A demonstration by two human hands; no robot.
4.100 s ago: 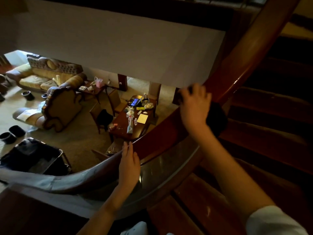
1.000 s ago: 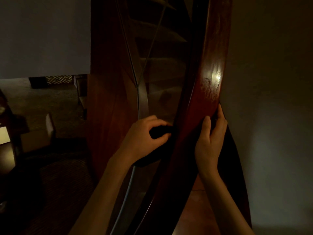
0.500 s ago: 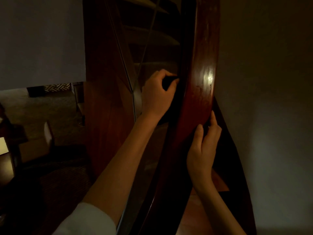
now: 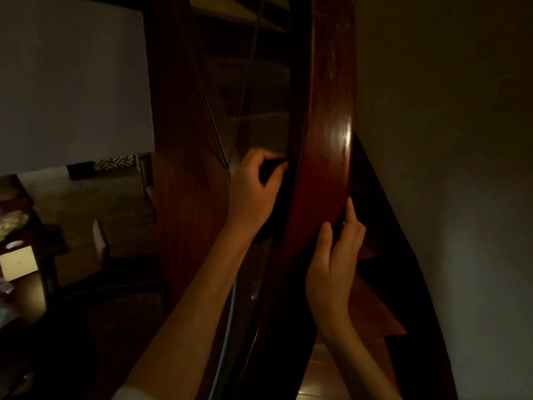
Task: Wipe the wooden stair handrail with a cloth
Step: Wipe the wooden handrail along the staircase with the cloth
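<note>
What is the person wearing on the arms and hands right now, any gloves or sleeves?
The left hand and the right hand are bare: no gloves, no ring or watch visible in the dim light. Both forearms are uncovered. A whitish sleeve shows low on the left arm only.

- I made out a dark wooden table [image 4: 27, 298] at the lower left, cut off by the frame edge.
- A pale yellow square sheet [image 4: 18, 263] lay flat on it, a small white round thing [image 4: 14, 244] just beyond, and a crumpled pale bag [image 4: 11, 222] farther back.
- The pale beige floor [image 4: 95, 197] carried the table, and a wooden chair [image 4: 99, 246] stood just beside it.
</note>
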